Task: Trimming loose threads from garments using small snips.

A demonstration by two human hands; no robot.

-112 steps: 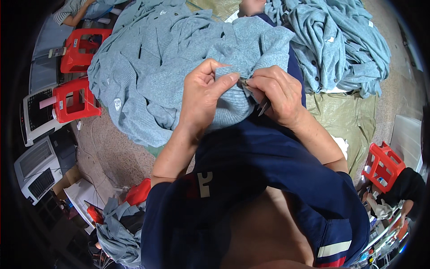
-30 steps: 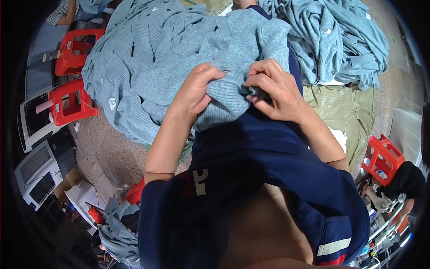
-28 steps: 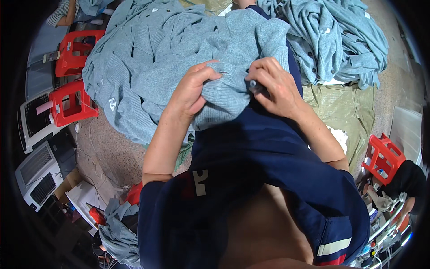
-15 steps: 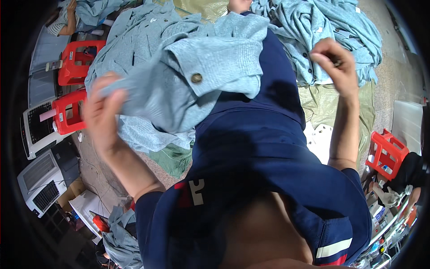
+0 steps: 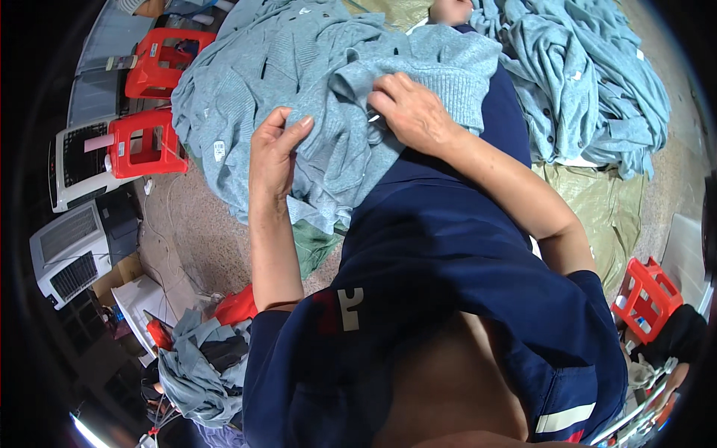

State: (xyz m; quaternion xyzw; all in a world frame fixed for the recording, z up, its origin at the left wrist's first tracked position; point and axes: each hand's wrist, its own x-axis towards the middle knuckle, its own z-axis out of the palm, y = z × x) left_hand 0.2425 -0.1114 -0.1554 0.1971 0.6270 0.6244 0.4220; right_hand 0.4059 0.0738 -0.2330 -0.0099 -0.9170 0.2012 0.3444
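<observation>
A light blue-grey knit cardigan point(image 5: 459, 82) lies over my lap, its ribbed band toward the right. My right hand point(image 5: 418, 116) is closed on the cardigan near that band, fingers curled under into the cloth. A small white bit shows by its fingertips; I cannot make out what it is. My left hand point(image 5: 278, 153) holds the cardigan's left part with the thumb laid along bent fingers. What exactly lies between those fingers is partly hidden. The cardigan's large button is out of sight.
A heap of like knitwear point(image 5: 246, 97) spreads beyond my left hand, another pile point(image 5: 567, 82) lies to the right on an olive sheet point(image 5: 597, 201). Red stools point(image 5: 149, 145) and white appliance-like units point(image 5: 71, 254) stand at left. A further red stool point(image 5: 648, 299) is at right.
My right hand has come down from the right onto the cardigan. My left hand has moved inward, and the cardigan has settled with its button no longer showing. The view has shifted.
</observation>
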